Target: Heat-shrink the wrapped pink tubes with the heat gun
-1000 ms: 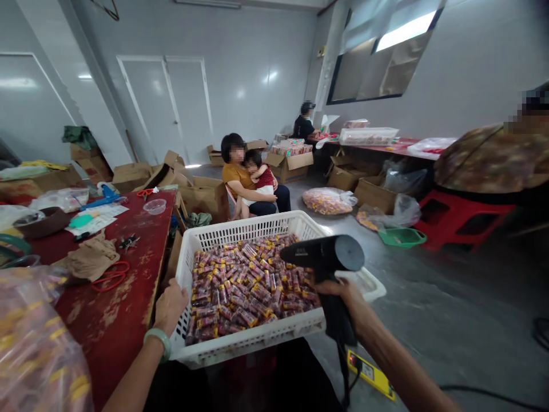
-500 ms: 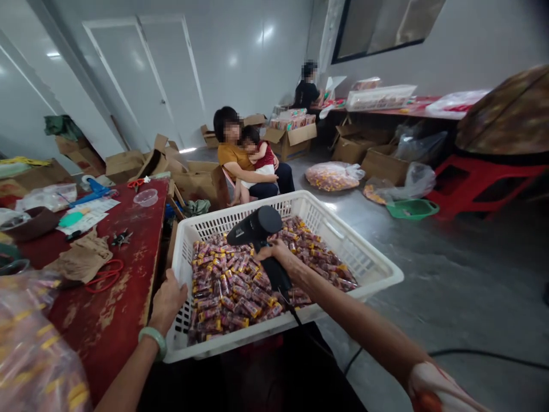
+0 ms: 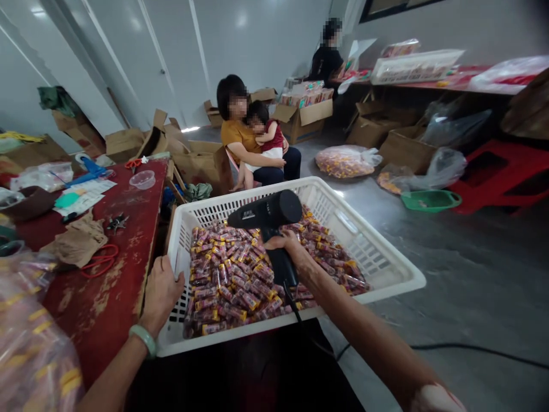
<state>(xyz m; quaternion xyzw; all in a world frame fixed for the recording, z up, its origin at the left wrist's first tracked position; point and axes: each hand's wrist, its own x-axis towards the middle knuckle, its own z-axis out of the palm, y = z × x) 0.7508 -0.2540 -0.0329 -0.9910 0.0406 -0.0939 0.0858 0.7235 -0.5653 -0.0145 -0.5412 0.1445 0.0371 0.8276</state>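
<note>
A: In the foreground, how are the hands set?
B: Apart. The right hand (image 3: 285,241) is closed around the handle of the black blower (image 3: 266,210), presumably to direct it across the small packets (image 3: 231,280). The left hand (image 3: 160,293) grips the white basket (image 3: 180,343), probably for steadiness.
A: Beyond?
B: A red table (image 3: 122,300), beside the left rim.

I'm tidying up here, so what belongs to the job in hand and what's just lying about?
Seemingly in use:
black hair dryer, in right hand
white crate, left hand at its side
wrapped tubes inside

Apparently lying about:
clear tub on red table
crumpled brown paper
green tray on floor
</note>
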